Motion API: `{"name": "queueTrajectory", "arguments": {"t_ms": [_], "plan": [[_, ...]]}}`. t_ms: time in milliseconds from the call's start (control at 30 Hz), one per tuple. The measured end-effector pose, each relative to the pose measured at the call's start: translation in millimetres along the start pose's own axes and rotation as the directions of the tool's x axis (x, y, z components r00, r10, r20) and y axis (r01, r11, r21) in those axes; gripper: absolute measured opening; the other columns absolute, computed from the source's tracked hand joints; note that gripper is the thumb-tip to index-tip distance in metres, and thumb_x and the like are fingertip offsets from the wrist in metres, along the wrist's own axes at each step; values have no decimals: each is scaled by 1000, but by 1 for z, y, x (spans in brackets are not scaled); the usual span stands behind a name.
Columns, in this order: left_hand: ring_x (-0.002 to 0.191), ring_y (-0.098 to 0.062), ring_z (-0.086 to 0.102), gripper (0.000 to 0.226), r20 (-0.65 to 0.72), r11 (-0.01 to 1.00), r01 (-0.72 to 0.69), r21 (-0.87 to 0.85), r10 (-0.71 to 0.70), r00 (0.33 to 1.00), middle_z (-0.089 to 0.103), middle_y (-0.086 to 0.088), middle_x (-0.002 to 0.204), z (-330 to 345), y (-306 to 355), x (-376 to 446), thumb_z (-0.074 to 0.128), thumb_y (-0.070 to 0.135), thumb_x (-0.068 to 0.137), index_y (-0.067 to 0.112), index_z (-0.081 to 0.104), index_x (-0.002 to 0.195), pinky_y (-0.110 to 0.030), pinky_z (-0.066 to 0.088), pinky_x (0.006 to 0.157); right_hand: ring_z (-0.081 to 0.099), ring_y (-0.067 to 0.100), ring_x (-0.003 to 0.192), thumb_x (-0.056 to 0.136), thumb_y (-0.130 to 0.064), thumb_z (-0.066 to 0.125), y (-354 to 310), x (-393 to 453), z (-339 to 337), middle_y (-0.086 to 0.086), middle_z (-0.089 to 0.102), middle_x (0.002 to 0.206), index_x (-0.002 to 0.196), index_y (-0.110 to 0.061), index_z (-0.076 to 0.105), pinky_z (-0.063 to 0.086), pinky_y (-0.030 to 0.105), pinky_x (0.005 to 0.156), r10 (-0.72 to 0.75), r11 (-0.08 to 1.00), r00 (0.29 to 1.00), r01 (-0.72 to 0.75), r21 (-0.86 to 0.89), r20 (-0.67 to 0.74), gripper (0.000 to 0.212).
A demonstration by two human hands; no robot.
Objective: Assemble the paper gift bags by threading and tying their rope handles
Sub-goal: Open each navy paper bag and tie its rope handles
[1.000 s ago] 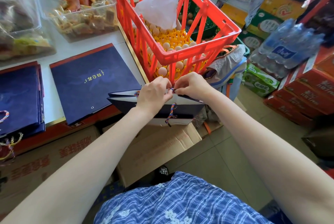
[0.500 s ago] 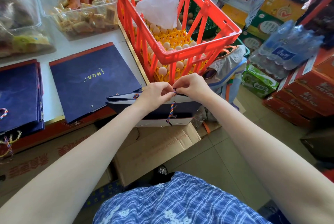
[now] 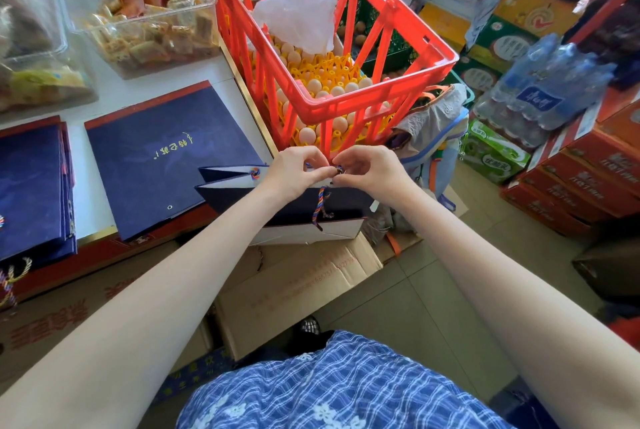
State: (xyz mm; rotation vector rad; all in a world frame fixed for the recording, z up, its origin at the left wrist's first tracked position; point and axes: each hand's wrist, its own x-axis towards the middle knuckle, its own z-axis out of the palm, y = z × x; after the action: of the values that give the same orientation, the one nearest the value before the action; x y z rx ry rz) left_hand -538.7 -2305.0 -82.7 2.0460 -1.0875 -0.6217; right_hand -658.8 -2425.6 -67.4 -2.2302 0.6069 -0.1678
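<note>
A navy paper gift bag (image 3: 298,213) stands open just past the table's near right corner. A multicoloured rope handle (image 3: 320,203) hangs down inside it. My left hand (image 3: 294,174) and my right hand (image 3: 369,172) meet above the bag's far rim, and both pinch the rope's end (image 3: 337,170) between fingertips. A tied knot (image 3: 255,172) of the same rope shows at the rim on the left. A flat navy bag (image 3: 162,158) lies on the table left of my hands, with an empty eyelet at its near edge.
A stack of navy bags (image 3: 31,186) with rope handles lies at the far left. An orange crate (image 3: 346,57) of eggs stands right behind my hands. Clear tubs of snacks (image 3: 149,12) are at the back. Cardboard boxes (image 3: 294,290) sit under the bag; bottled water (image 3: 540,82) and red cartons fill the right.
My hands have lifted slightly and opened up from a tight grip; both now pinch the rope end at the bag's rim with fingertips. The bag has stayed in place.
</note>
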Motion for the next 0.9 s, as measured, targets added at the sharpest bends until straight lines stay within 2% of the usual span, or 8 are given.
{"name": "queueTrajectory", "arguments": {"t_ms": [100,167,233,367,500,633,767,900], "plan": [[95,-16,55,32,-36,961,113,252,-107,994,65,1,95,-9,-1,10,45,42,95,17,65,100,-38,36,91,56,4,67,76,-17,77,3,-2,-2,-7,63,74,90,-11,72,49,18,72,-16,1000,999,16,-2,-49,16],[97,-22,55,39,63,903,212,373,-253,966,63,-5,97,-10,3,19,37,41,99,14,66,95,-40,34,92,56,6,66,76,-13,76,4,-4,1,-7,62,72,87,-10,71,51,23,72,-42,999,997,42,-3,-68,12],[96,-24,55,39,213,885,337,321,-414,885,58,-13,105,-4,9,29,42,41,97,7,62,98,-32,38,82,55,10,66,76,-7,74,4,-7,5,-7,60,70,85,-8,70,53,29,69,-80,997,989,82,12,-125,9],[122,-26,46,64,391,808,574,133,-575,719,51,-9,132,0,18,46,61,47,86,7,47,133,-36,38,91,53,13,66,74,-3,69,6,-10,12,-5,59,70,81,-8,68,54,38,71,-160,987,962,161,-16,-223,9],[108,-24,55,47,311,767,642,10,-612,727,58,-9,112,6,10,48,67,30,85,4,56,122,-32,42,82,58,18,78,78,-9,71,9,-11,14,1,65,84,94,-8,66,51,38,76,-206,976,969,194,-95,-138,17],[59,-11,63,13,211,625,641,-445,-623,753,62,-3,76,6,-3,47,46,11,95,6,56,101,-21,47,58,53,17,90,78,-16,74,10,-9,12,9,58,101,114,-5,58,48,30,82,-179,967,984,175,-185,-5,41],[39,-4,60,21,89,506,529,-681,-660,746,59,-2,73,3,-10,46,36,9,97,11,51,83,-14,46,42,45,14,103,77,-19,75,7,-1,12,9,46,120,120,-8,55,44,26,88,-118,966,988,138,-217,101,48],[38,-3,58,27,-11,538,452,-712,-652,758,56,-3,68,3,-14,44,38,10,95,13,54,73,-22,49,52,48,20,108,79,-10,70,3,3,10,8,48,116,106,-11,66,43,29,92,-149,963,978,177,-205,147,27]]}}
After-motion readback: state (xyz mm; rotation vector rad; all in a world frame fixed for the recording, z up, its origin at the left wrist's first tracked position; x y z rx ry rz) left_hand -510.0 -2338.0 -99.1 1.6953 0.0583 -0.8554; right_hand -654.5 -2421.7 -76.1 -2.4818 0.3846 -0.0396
